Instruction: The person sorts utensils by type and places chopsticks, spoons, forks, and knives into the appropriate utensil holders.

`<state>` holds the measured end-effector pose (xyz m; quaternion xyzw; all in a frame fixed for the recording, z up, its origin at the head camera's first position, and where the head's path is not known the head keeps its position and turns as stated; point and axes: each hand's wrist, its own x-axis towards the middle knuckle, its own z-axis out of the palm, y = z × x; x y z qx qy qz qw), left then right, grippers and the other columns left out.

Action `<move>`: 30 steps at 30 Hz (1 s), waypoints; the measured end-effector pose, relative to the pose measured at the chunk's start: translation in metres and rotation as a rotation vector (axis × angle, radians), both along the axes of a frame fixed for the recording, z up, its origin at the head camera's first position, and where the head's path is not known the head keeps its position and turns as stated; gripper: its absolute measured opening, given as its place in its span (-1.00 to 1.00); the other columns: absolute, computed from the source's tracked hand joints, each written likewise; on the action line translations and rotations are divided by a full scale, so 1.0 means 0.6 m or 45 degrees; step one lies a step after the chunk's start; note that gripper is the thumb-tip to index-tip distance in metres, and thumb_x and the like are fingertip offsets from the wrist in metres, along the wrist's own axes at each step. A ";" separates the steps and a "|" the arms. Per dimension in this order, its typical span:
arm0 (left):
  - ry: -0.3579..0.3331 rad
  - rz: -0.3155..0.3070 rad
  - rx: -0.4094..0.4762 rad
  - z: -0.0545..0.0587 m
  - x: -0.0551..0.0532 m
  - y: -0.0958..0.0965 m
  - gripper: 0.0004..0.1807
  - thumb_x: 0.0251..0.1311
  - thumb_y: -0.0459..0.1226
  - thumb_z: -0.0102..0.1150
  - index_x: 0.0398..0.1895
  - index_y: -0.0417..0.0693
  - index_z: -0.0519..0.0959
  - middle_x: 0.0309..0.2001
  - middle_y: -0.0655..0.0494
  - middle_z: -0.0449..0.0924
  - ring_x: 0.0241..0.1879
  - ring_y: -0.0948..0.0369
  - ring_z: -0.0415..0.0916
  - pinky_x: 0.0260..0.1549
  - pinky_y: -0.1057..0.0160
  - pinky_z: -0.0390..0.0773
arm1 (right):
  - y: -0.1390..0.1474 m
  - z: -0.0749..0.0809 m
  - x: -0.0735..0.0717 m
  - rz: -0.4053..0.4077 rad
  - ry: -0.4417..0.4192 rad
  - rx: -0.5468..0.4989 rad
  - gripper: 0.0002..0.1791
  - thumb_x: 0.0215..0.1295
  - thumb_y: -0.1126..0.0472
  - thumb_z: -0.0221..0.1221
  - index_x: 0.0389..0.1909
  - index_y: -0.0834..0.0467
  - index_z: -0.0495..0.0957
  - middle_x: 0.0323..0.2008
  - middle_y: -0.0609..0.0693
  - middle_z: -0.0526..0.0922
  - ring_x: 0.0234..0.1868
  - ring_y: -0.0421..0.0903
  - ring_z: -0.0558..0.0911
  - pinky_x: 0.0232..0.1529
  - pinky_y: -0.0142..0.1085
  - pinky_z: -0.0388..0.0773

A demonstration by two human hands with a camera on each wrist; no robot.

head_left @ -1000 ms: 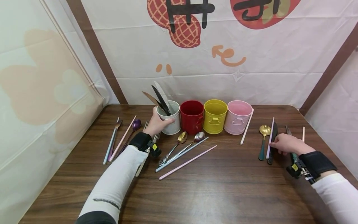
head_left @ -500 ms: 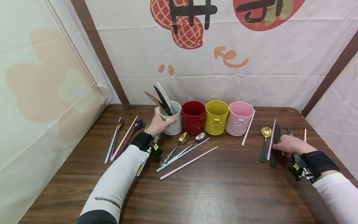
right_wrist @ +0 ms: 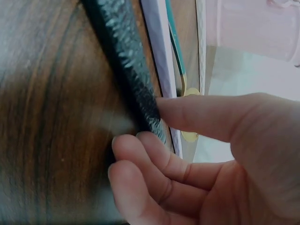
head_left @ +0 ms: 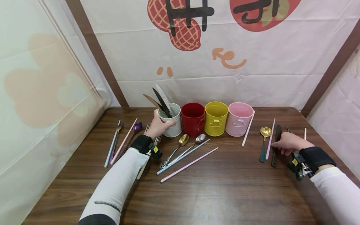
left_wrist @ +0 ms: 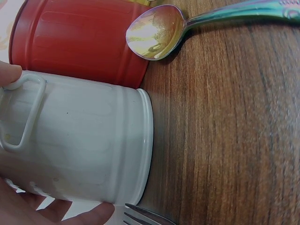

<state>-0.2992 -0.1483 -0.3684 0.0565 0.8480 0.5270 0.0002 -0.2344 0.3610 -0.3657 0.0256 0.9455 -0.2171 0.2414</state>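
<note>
My left hand (head_left: 158,125) grips the side of a white bucket (head_left: 174,126), thumb along its front near the small handle. Three knives (head_left: 161,100) stand in it blades up, leaning left. In the left wrist view, the white bucket (left_wrist: 79,140) has its base on the table and fingers curl round its far side. My right hand (head_left: 291,142) is at the right of the table, pinching a black knife (head_left: 274,156) between thumb and fingers. The right wrist view shows the knife's textured black handle (right_wrist: 126,51), close over the wood, with the thumb on one side and fingertips on the other.
Red (head_left: 192,120), yellow (head_left: 216,120) and pink (head_left: 239,120) buckets continue the row. Chopsticks, forks and a purple spoon (head_left: 137,127) lie left; two spoons and two chopsticks lie in front. A gold-bowled spoon (head_left: 265,132) and a purple chopstick (head_left: 270,140) lie beside the black knife.
The black knife has shifted slightly right, opening a gap from the purple chopstick. My right hand has moved with it. My left hand keeps its hold on the white bucket.
</note>
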 end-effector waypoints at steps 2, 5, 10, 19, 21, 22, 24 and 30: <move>-0.005 0.005 -0.003 0.001 0.000 0.000 0.02 0.11 -0.17 0.37 0.42 -0.15 -0.16 0.30 -0.27 0.19 0.28 -0.09 0.19 0.25 -0.08 0.19 | 0.002 0.000 -0.001 -0.024 0.007 -0.021 -0.64 0.31 0.10 0.11 -0.60 0.26 0.50 -0.72 -0.07 0.56 -0.67 -0.18 0.60 -0.63 -0.34 0.40; -0.007 0.008 -0.009 0.003 0.001 0.000 0.03 0.11 -0.16 0.37 0.43 -0.15 -0.17 0.30 -0.26 0.19 0.29 -0.09 0.19 0.25 -0.08 0.20 | 0.005 0.000 -0.001 -0.049 0.014 -0.055 -0.64 0.30 0.11 0.12 -0.61 0.26 0.51 -0.73 -0.07 0.57 -0.67 -0.19 0.60 -0.64 -0.35 0.42; 0.006 0.004 -0.010 0.003 -0.002 0.001 0.02 0.12 -0.17 0.36 0.42 -0.15 -0.17 0.30 -0.25 0.19 0.28 -0.08 0.19 0.24 -0.07 0.20 | 0.007 0.005 0.002 -0.081 0.015 -0.107 -0.65 0.30 0.15 0.11 -0.63 0.27 0.51 -0.74 -0.07 0.56 -0.68 -0.21 0.60 -0.63 -0.37 0.49; 0.009 0.002 -0.008 0.000 -0.006 0.001 0.01 0.11 -0.16 0.37 0.41 -0.13 -0.15 0.29 -0.25 0.20 0.28 -0.09 0.20 0.24 -0.08 0.20 | 0.008 0.011 0.011 -0.092 0.002 -0.108 -0.64 0.32 0.16 0.09 -0.63 0.28 0.51 -0.74 -0.06 0.57 -0.69 -0.21 0.58 -0.62 -0.38 0.50; 0.000 0.004 -0.007 0.001 -0.005 0.001 0.01 0.11 -0.15 0.37 0.41 -0.12 -0.15 0.29 -0.24 0.21 0.27 -0.09 0.20 0.24 -0.08 0.20 | 0.008 0.012 0.013 -0.092 0.002 -0.105 -0.64 0.32 0.16 0.10 -0.63 0.28 0.51 -0.74 -0.06 0.58 -0.68 -0.21 0.59 -0.61 -0.38 0.50; -0.003 0.003 -0.009 0.001 -0.004 0.001 0.01 0.11 -0.15 0.37 0.41 -0.12 -0.15 0.29 -0.24 0.21 0.28 -0.09 0.20 0.24 -0.09 0.20 | 0.009 0.013 0.013 -0.094 0.003 -0.102 -0.64 0.32 0.15 0.10 -0.62 0.28 0.51 -0.74 -0.06 0.58 -0.68 -0.21 0.60 -0.61 -0.38 0.50; -0.006 0.004 -0.011 0.001 -0.004 0.001 0.01 0.11 -0.15 0.37 0.42 -0.12 -0.16 0.29 -0.24 0.21 0.28 -0.08 0.20 0.24 -0.08 0.20 | 0.009 0.013 0.014 -0.099 0.005 -0.104 -0.64 0.31 0.15 0.09 -0.62 0.29 0.51 -0.73 -0.05 0.59 -0.68 -0.20 0.61 -0.62 -0.38 0.50; 0.007 0.005 -0.016 0.002 -0.003 -0.001 0.02 0.12 -0.16 0.36 0.42 -0.16 -0.17 0.30 -0.27 0.19 0.28 -0.09 0.19 0.24 -0.08 0.20 | 0.012 0.013 0.014 -0.111 0.010 -0.122 -0.64 0.28 0.17 0.09 -0.64 0.31 0.50 -0.74 -0.03 0.59 -0.68 -0.19 0.62 -0.62 -0.38 0.52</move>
